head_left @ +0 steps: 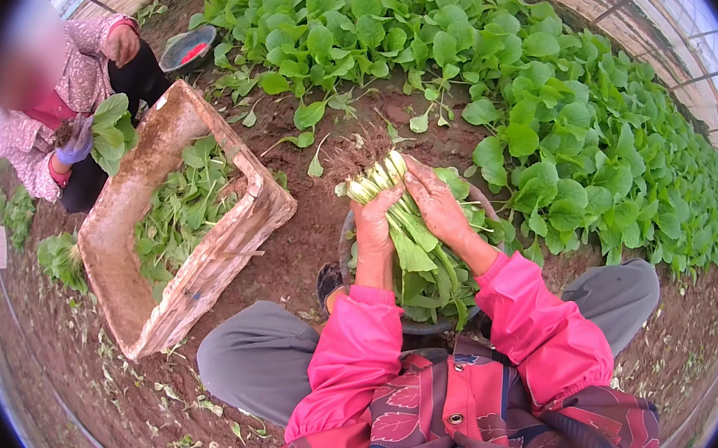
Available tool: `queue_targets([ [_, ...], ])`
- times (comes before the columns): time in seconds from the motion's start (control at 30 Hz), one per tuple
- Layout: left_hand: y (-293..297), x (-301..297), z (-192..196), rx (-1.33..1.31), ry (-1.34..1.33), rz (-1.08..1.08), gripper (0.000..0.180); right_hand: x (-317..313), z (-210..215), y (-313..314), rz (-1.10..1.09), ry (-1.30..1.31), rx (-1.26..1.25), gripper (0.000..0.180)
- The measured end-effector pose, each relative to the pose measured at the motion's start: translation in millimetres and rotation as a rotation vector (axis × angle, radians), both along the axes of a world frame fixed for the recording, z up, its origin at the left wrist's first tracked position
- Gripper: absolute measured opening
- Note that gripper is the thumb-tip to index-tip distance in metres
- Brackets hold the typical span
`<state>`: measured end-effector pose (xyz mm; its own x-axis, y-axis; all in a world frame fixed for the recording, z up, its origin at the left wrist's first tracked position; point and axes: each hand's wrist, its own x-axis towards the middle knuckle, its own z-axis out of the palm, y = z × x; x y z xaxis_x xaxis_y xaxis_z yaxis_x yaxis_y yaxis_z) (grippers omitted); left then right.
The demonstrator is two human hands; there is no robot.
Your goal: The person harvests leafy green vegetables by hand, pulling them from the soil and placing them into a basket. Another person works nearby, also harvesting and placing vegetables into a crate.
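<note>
My left hand (374, 219) and my right hand (435, 202) both grip one bunch of leafy greens (412, 255), its pale stems and soil-covered roots pointing away from me. The left hand clasps the bunch from the left near the stem ends. Across the stems from the right lies my right hand. The bunch hangs over a dark round basin (418, 325) between my knees, with its leaves drooping into it.
A muddy wooden crate (129, 228) partly filled with greens stands on the soil to my left. Beyond it another person (68, 101) crouches holding greens. A dense bed of leafy plants (551, 113) fills the ground ahead and right. A dark bowl (187, 48) sits far left.
</note>
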<state>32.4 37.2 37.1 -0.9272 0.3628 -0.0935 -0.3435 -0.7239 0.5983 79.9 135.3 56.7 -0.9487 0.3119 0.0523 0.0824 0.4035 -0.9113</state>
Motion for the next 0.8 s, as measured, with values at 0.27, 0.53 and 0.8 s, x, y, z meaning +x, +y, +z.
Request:
queue_targets([
  [0.27,0.8,0.6,-0.3,-0.011,-0.036,-0.102,0.033,0.4,9.3,23.3,0.138,-0.042,-0.058,0.044],
  [0.53,7.9,7.2,0.2,-0.014,-0.008,-0.286,0.034,-19.3,44.6,65.6,0.304,0.298,0.969,0.032],
  [0.8,10.6,6.6,-14.2,0.034,-0.034,-0.392,0.034,-19.6,44.7,62.5,-0.044,0.274,0.693,0.019],
])
